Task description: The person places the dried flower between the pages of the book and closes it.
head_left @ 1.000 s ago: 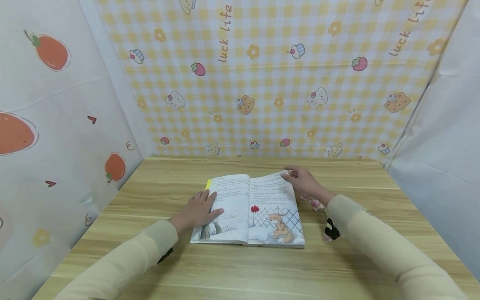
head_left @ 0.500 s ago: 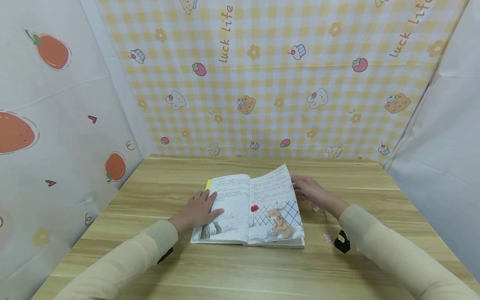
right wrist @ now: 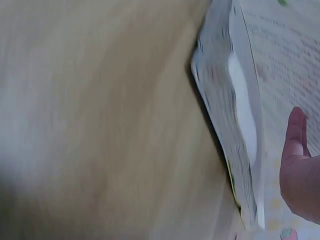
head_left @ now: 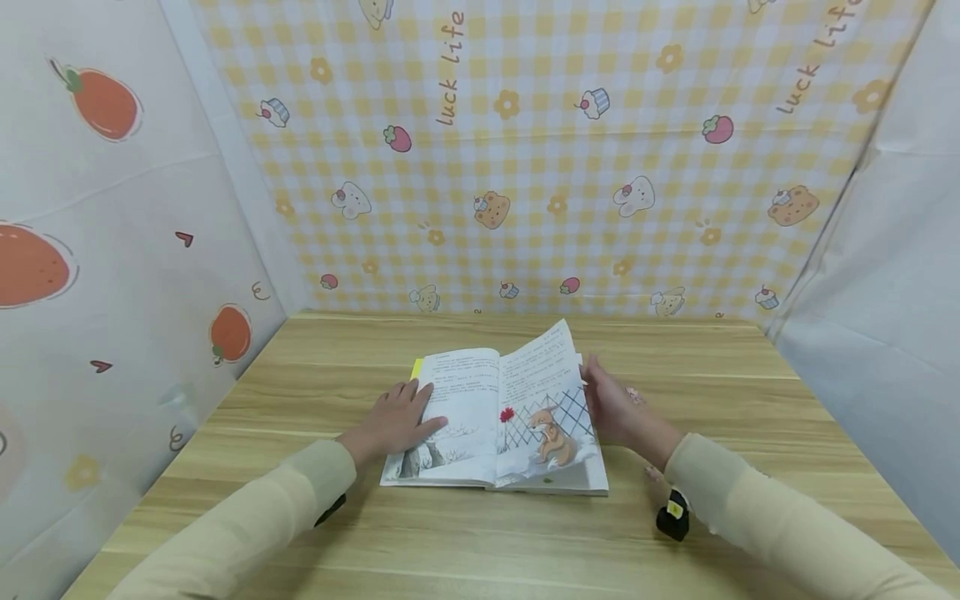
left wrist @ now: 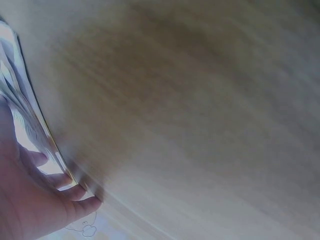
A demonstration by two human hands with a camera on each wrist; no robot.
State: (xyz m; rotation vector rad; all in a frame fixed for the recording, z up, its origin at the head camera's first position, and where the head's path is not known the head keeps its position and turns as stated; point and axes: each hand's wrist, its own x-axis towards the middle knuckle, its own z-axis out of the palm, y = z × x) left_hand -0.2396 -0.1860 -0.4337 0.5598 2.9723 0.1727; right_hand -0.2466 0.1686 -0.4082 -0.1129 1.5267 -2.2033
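Note:
An open picture book point(head_left: 461, 450) lies on the table, with text above and drawings below on both pages. My left hand point(head_left: 390, 423) rests on the left page near its outer edge, fingers spread; in the left wrist view its fingertips reach the book's edge. The right-hand page point(head_left: 543, 392), which shows a fox and a red flower, is raised and bends up at its outer corner. My right hand point(head_left: 618, 408) is beside that page at the book's right edge, fingers extended and partly hidden behind it. The right wrist view shows the thick page block point(right wrist: 217, 90), blurred.
Pink artificial flowers point(head_left: 634, 395) lie on the wooden table point(head_left: 450, 550), partly covered by my right hand and wrist. A black device point(head_left: 673, 512) with a yellow label is strapped at my right wrist. A checked cloth point(head_left: 555, 250) hangs behind the table.
The right page has risen and tilted leftward. My right hand has left the page's upper corner and come down along the book's right edge, behind the page. My left hand has stayed put.

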